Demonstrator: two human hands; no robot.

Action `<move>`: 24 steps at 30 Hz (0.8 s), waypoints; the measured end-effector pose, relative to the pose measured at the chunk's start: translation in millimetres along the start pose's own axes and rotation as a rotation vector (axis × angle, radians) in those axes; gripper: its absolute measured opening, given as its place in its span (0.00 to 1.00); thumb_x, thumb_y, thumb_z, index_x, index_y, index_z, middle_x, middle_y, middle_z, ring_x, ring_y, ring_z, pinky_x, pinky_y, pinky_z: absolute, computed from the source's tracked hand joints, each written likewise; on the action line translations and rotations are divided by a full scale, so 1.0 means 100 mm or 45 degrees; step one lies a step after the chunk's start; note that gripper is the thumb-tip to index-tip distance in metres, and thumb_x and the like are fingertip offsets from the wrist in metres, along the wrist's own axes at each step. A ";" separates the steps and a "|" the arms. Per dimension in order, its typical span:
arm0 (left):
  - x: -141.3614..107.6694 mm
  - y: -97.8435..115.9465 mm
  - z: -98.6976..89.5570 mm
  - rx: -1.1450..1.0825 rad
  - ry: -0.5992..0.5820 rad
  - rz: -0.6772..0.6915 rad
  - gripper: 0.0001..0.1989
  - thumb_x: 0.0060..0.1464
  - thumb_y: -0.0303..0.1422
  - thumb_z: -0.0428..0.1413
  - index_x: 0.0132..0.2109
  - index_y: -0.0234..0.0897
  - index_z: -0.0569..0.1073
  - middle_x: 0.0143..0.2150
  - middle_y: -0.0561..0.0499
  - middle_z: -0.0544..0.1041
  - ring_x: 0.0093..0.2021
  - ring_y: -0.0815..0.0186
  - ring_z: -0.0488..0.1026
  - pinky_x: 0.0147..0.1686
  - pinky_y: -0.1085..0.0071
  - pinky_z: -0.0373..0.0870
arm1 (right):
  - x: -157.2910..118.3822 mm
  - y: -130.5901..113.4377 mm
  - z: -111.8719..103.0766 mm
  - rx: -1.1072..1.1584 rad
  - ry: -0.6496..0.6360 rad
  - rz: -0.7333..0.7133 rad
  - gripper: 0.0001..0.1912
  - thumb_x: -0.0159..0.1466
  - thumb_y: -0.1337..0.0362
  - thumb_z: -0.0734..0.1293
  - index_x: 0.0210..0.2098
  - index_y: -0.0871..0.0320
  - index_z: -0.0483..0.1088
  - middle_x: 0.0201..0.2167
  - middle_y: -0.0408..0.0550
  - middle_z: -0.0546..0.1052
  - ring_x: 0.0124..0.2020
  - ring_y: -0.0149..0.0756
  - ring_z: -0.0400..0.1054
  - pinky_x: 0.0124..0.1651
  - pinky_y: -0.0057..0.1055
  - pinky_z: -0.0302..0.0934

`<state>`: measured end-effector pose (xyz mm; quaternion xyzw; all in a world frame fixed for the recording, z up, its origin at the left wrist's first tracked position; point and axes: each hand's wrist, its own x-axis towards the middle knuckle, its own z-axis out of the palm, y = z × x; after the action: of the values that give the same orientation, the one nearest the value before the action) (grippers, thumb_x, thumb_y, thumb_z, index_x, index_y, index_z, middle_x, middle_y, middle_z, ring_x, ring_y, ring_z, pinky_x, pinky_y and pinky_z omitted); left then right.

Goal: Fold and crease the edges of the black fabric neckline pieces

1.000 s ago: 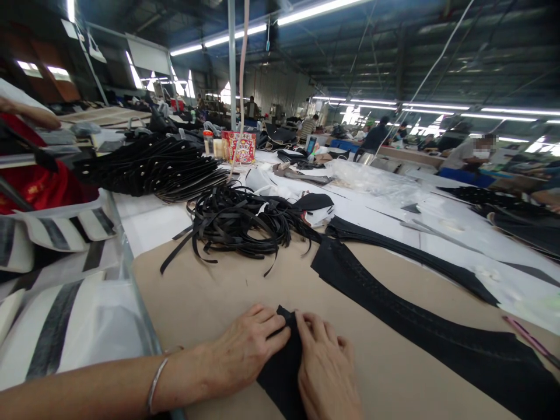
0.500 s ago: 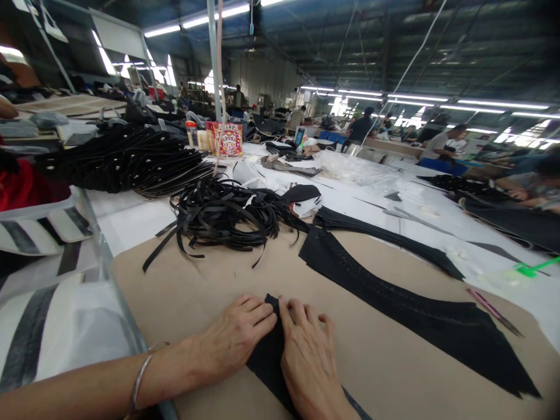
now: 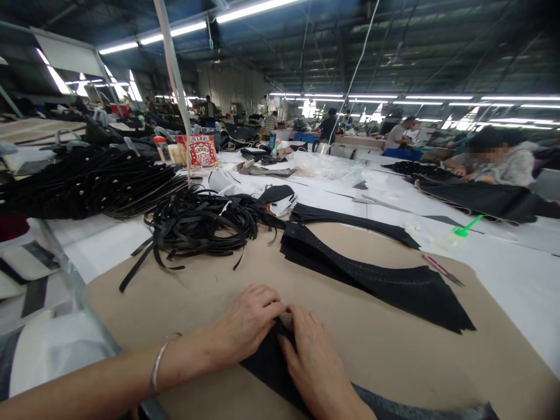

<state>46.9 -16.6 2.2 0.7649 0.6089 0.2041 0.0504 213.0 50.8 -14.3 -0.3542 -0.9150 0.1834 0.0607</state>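
Observation:
A black curved piece [image 3: 268, 363] lies on the tan board [image 3: 210, 309] at the front, its upper end between my hands. My left hand [image 3: 251, 321], with a silver bangle on the wrist, pinches that end with bent fingers. Close against it, my right hand [image 3: 312, 350] has its fingers curled round the same end, the thumb on the black surface. Part of the end is hidden by my fingers. The piece runs under my right wrist and shows again at the lower right. Beyond my hands is a stack of black curved pieces [image 3: 371, 271].
A tangle of black straps [image 3: 201, 224] lies at the board's back left. Pink-handled snips [image 3: 441, 269] rest at the right, near a green tool [image 3: 466, 228]. Heaped black pieces [image 3: 96, 181] fill the back left. Another person [image 3: 494, 157] works across the table [image 3: 520, 280].
The view has turned right. My fingers, flatter on the black piece before, are now bent and drawn together around its upper end, and my right thumb shows on it.

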 end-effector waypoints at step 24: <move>-0.05 -0.02 0.17 -0.203 -0.080 0.050 0.21 0.55 0.18 0.44 0.47 0.39 0.76 0.39 0.47 0.73 0.42 0.63 0.68 0.44 0.67 0.67 | -0.17 0.10 -0.14 0.331 -0.065 0.097 0.10 0.61 0.75 0.61 0.37 0.56 0.68 0.37 0.45 0.74 0.40 0.38 0.68 0.41 0.32 0.57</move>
<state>50.4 -17.8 -15.3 0.7762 0.5738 0.2288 0.1261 235.3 50.5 -4.6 -0.3730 -0.8706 0.3117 0.0757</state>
